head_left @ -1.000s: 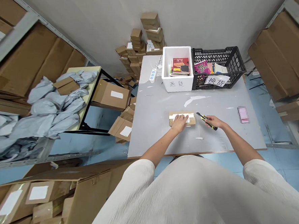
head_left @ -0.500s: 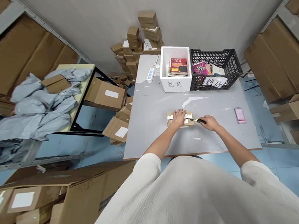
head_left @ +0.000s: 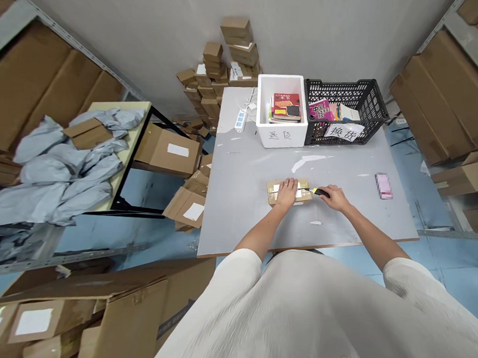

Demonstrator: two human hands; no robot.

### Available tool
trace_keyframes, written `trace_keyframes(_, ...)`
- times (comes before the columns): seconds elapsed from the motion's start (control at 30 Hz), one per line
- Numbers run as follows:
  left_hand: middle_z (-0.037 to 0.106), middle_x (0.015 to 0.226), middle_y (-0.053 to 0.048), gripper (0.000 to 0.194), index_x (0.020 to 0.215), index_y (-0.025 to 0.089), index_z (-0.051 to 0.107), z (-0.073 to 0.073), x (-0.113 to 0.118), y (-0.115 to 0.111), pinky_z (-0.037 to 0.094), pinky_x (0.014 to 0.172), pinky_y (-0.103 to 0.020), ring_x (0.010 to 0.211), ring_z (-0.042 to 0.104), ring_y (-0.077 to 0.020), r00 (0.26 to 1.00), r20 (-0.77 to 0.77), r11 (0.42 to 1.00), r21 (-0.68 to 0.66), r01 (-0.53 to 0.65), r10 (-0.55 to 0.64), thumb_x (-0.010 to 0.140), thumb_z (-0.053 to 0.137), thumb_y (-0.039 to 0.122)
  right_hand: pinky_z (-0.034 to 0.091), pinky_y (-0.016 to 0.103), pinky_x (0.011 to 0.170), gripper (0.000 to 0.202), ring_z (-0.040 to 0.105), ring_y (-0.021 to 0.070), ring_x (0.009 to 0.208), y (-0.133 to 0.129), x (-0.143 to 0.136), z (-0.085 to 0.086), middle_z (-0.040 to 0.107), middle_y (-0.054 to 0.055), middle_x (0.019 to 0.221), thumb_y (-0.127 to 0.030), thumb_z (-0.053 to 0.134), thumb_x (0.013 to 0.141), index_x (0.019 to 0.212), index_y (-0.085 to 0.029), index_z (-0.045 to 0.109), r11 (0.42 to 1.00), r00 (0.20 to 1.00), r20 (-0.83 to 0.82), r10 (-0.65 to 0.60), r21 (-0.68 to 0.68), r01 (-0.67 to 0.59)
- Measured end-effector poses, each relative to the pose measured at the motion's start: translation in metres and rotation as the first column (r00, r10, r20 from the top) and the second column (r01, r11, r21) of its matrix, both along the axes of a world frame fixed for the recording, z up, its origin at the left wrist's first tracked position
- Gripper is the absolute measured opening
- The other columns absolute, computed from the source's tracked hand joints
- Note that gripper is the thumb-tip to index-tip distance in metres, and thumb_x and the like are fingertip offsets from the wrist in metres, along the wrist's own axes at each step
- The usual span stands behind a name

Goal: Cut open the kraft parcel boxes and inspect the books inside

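Observation:
A small cardboard box point(head_left: 271, 192) with clear tape and a white label lies on the grey table. My left hand point(head_left: 287, 192) lies flat over the box's middle, fingers stretched forward, pressing on it. A dark slit or seam runs along the box top beside the hand. My right hand point(head_left: 335, 198) is wrapped around a black and yellow utility knife point(head_left: 322, 193). The knife's tip meets the right end of the box, near the seam. How deep the blade sits cannot be made out.
Behind the box stand a white foam box point(head_left: 281, 140) and a black plastic crate point(head_left: 342, 135), both with books. A power strip point(head_left: 240, 121) lies at left, a pink blurred item point(head_left: 383, 185) at right. Grey mailing bags point(head_left: 54, 162) cover a side table; cartons point(head_left: 179, 154) stand nearby.
My left hand has shifted slightly and its fingers lie straighter on the box. More of the box's taped top shows. The knife stays at the box's right end.

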State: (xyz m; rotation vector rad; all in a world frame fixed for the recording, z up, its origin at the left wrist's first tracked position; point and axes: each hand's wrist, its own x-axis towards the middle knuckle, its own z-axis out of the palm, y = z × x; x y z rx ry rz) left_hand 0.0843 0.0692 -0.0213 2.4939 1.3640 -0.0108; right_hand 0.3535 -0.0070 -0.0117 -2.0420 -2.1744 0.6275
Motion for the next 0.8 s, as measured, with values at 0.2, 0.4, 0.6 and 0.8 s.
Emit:
trace_keyframes(0.2,0.043,0.176,-0.02,0.077,0.176,0.018,0.033,-0.002,-0.003,-0.004,0.03,0.134,-0.059,0.166,0.035,-0.0332,1.0,0.031,1.0,-0.029,0.005,-0.004,0.1,0.04,0.008,0.043,0.046,0.1,0.05,0.059,0.0366,0.121,-0.004,0.009,-0.008,0.073,0.016,0.129,-0.051,0.05,0.109,0.15,-0.032,0.07,1.0,0.999,-0.051,-0.006,0.028,0.008)
trace_keyframes(0.4,0.042,0.177,-0.021,0.074,0.173,0.014,0.038,-0.002,-0.003,-0.004,0.027,0.135,-0.055,0.167,0.034,-0.0325,1.0,0.012,0.999,-0.035,0.011,-0.011,0.099,0.04,0.008,0.039,0.047,0.099,0.051,0.056,0.0361,0.117,0.003,0.017,-0.001,0.072,0.017,0.128,-0.051,0.045,0.11,0.15,-0.03,0.069,0.998,0.999,-0.034,0.041,0.047,-0.04)
trace_keyframes(0.6,0.042,0.177,-0.019,0.074,0.173,0.016,0.038,-0.004,-0.005,-0.005,0.027,0.134,-0.055,0.167,0.034,-0.0322,1.0,0.015,0.999,-0.034,0.012,-0.012,0.1,0.039,0.008,0.037,0.05,0.101,0.049,0.054,0.0371,0.118,0.008,0.025,0.008,0.072,0.017,0.13,-0.045,0.048,0.108,0.15,-0.029,0.07,0.996,0.998,-0.02,0.06,0.066,-0.059)
trace_keyframes(0.8,0.043,0.177,-0.018,0.074,0.173,0.016,0.037,-0.005,-0.008,-0.009,0.027,0.134,-0.055,0.167,0.035,-0.0316,1.0,0.017,1.0,-0.022,0.021,-0.021,0.099,0.038,0.007,0.039,0.049,0.101,0.049,0.056,0.0367,0.118,0.007,0.022,0.002,0.072,0.016,0.13,-0.046,0.051,0.107,0.15,-0.032,0.07,0.998,0.996,-0.067,0.06,0.039,-0.058)
